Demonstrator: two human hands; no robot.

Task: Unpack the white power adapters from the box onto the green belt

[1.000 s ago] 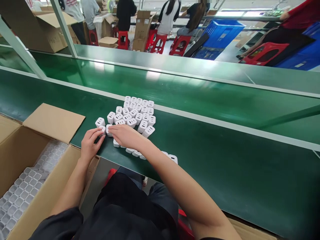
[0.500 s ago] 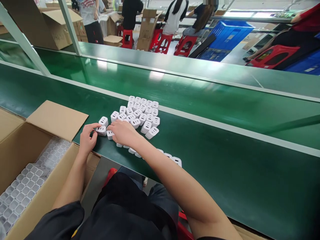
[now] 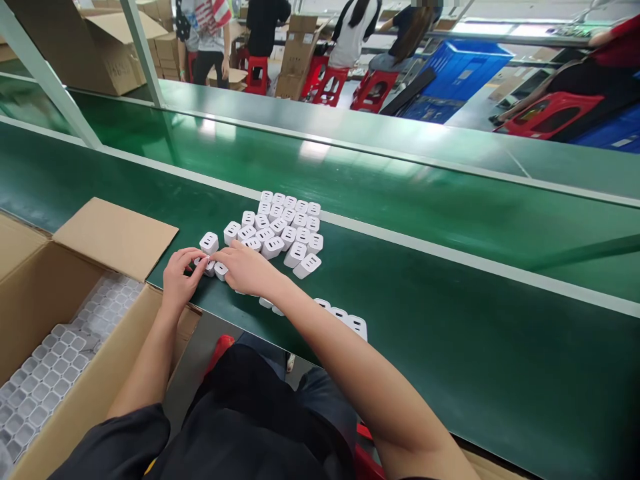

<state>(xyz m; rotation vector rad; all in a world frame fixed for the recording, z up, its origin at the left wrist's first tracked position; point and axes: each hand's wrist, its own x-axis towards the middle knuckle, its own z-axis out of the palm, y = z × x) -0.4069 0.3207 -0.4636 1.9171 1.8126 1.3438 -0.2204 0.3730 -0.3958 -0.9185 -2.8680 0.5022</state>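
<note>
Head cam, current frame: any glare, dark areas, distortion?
Head view: white glare patches on the middle green strip; head view: lower right edge nearly black; head view: upper-right red stool looks stretched, leaning; head view: white blocks fairly sharp.

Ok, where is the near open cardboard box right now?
In the head view, the box is at lower left, beside the left forearm, one flap extending over the green worktop near the left hand.
</note>
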